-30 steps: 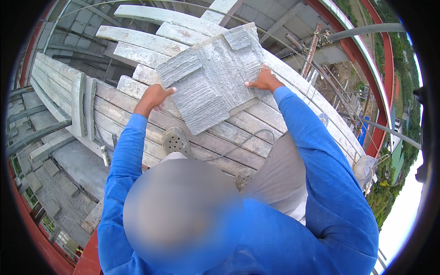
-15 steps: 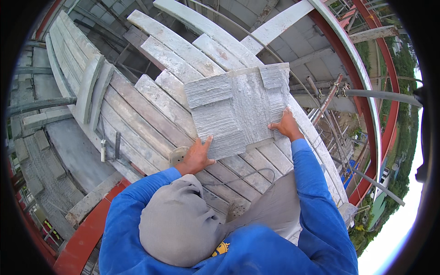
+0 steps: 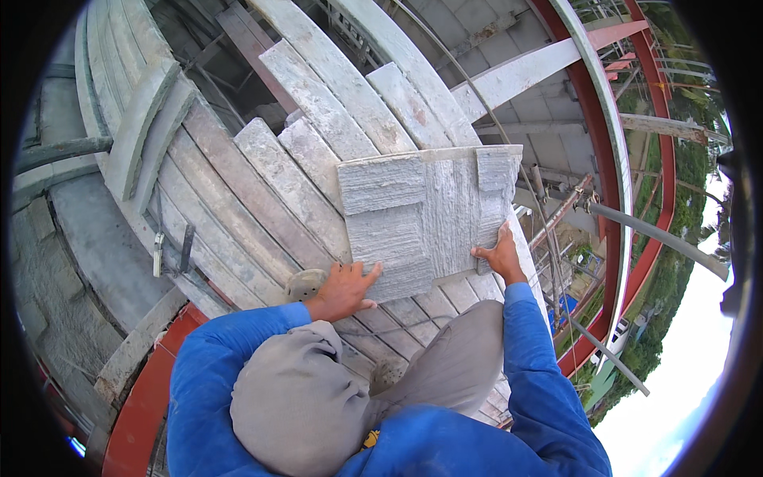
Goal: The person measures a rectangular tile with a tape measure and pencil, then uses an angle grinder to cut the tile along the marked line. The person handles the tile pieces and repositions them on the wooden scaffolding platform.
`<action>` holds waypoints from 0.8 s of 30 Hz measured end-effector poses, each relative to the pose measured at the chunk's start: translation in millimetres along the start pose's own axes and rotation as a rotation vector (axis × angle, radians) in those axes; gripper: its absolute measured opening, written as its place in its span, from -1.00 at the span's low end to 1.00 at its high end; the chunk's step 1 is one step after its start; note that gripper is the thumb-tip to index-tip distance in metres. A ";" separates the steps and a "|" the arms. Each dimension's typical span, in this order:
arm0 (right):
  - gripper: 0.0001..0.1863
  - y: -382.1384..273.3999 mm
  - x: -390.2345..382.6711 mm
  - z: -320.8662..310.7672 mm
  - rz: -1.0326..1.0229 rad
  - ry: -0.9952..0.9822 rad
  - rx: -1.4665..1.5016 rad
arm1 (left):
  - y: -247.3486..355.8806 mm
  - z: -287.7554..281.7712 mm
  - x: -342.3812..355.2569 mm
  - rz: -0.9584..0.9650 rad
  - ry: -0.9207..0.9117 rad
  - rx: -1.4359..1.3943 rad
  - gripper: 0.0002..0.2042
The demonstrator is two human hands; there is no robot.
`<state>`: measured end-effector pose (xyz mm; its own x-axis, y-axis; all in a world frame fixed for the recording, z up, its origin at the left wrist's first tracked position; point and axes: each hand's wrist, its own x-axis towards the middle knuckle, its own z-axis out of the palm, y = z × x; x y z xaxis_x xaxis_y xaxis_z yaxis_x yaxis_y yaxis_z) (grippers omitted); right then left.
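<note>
A grey rough-textured stone-like panel (image 3: 461, 215), with raised blocks and fine ridges, is in front of me over the planks. Its ridged side faces up toward me. At its lower left corner, my left hand (image 3: 340, 289) grips the edge, the thumb and fingers apart around it. My right hand (image 3: 501, 256) holds the lower right edge, with the thumb on the face. The undersides of both grips are hidden, and I cannot tell whether the panel rests on the planks.
Weathered planks (image 3: 238, 191) form the platform, with gaps toward the far side. Two short boards (image 3: 151, 131) lie across them at left. Red steel beams (image 3: 151, 397) and a metal pipe (image 3: 660, 238) flank the platform. My shoe (image 3: 305, 285) is beside my left hand.
The view has shifted. The panel has come nearer to me and sits more level in the picture, both hands still on it. My left hand's fingers have moved slightly along its corner.
</note>
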<state>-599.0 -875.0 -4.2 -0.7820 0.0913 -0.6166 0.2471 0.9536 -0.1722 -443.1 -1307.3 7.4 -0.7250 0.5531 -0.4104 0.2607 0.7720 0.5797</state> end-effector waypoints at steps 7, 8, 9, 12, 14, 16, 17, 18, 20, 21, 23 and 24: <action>0.46 5.1 2.0 3.9 -0.013 0.022 0.017 | -28.2 14.3 -8.7 0.060 -0.124 -0.017 0.10; 0.46 4.9 1.9 4.0 -0.014 0.023 0.032 | -30.4 17.9 -7.8 0.069 -0.110 -0.029 0.10; 0.47 4.7 2.0 3.8 -0.015 0.024 0.048 | -33.2 21.3 -6.6 0.078 -0.097 -0.041 0.11; 0.48 1.9 1.5 2.0 0.014 0.005 0.034 | -39.7 25.2 -4.4 0.110 -0.104 -0.131 0.09; 0.48 -0.7 1.8 0.2 0.022 -0.009 0.022 | -41.7 28.4 -3.8 0.114 -0.106 -0.145 0.09; 0.47 -0.7 2.0 0.0 0.021 -0.013 0.011 | -42.5 30.0 -2.5 0.116 -0.123 -0.154 0.10; 0.46 0.7 1.4 0.7 0.016 -0.010 0.006 | -42.9 30.1 -1.9 0.116 -0.139 -0.156 0.10; 0.46 2.2 0.8 1.6 0.011 -0.008 0.001 | -43.3 30.1 -1.6 0.116 -0.155 -0.158 0.10; 0.44 4.7 0.5 2.3 -0.012 -0.005 -0.019 | -45.5 30.6 -0.1 0.118 -0.166 -0.202 0.08; 0.44 6.3 -0.6 3.1 -0.023 -0.003 -0.029 | -46.5 31.2 -0.4 0.119 -0.172 -0.224 0.07; 0.42 -0.3 -1.8 0.1 0.014 -0.028 -0.017 | -46.7 32.9 -3.2 0.134 -0.115 -0.223 0.07; 0.41 -5.7 -0.7 -2.3 0.029 -0.037 -0.010 | -46.6 33.3 -3.7 0.141 -0.084 -0.220 0.07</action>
<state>-601.2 -879.9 -1.1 -0.7526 0.1087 -0.6494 0.2638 0.9534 -0.1462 -431.4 -1334.9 -41.6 -0.6337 0.6815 -0.3660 0.2044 0.6039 0.7704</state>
